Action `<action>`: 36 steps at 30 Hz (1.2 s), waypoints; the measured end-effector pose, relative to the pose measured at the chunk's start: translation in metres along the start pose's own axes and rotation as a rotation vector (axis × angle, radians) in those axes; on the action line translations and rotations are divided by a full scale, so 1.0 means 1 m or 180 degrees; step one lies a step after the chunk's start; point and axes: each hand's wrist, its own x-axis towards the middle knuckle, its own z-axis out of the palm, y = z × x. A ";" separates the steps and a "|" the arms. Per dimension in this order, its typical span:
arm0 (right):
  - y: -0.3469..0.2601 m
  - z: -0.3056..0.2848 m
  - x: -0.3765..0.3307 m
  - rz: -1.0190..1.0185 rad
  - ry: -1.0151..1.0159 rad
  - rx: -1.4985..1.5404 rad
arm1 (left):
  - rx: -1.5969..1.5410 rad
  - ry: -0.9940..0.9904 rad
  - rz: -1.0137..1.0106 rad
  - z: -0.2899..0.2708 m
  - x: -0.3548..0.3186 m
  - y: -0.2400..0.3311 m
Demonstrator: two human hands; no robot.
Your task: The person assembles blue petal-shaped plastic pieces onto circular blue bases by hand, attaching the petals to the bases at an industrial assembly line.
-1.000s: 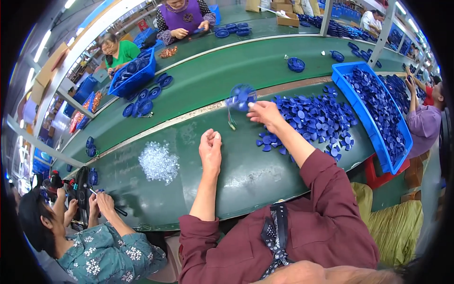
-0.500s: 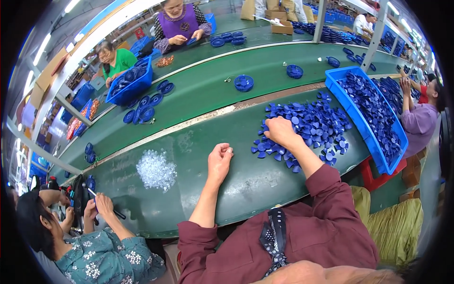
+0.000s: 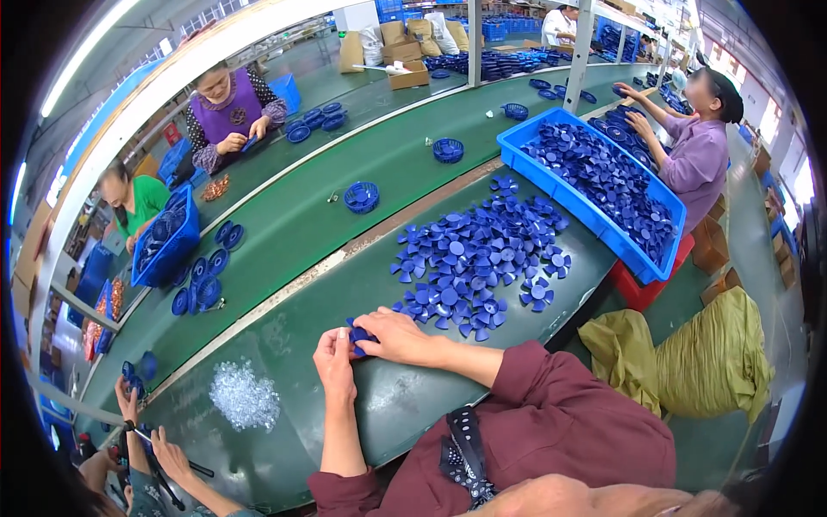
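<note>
A small dark-blue fan blade (image 3: 359, 337) is held between my two hands over the green worktop, partly covered by fingers. My left hand (image 3: 335, 365) pinches its left side. From the right, my right hand (image 3: 392, 335) closes its fingertips on the same piece. Just beyond and to the right spreads a loose heap of blue fan blades (image 3: 469, 254). Left of my left hand lies a pile of small clear plastic pieces (image 3: 245, 395).
A blue crate (image 3: 594, 220) full of fan blades stands right of the heap, above a red stool (image 3: 648, 289). Beyond the worktop, a green belt carries round blue fan housings (image 3: 362, 197). Co-workers sit across the belt and on both sides. A yellowish sack (image 3: 715, 353) stands at right.
My right hand has left the heap and come over to my left hand, with a fan blade now between them. The view has swung to the right.
</note>
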 end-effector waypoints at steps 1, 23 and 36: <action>0.000 0.003 -0.001 0.0056 0.0087 0.0263 | 0.0274 0.0047 0.0219 -0.001 0.001 -0.001; 0.011 0.030 -0.009 0.0581 0.0072 0.1595 | 0.0131 -0.0017 -0.0060 0.001 -0.006 0.001; 0.015 0.044 -0.007 0.0650 0.0125 0.2140 | 0.1526 0.0619 0.0963 -0.037 0.073 0.049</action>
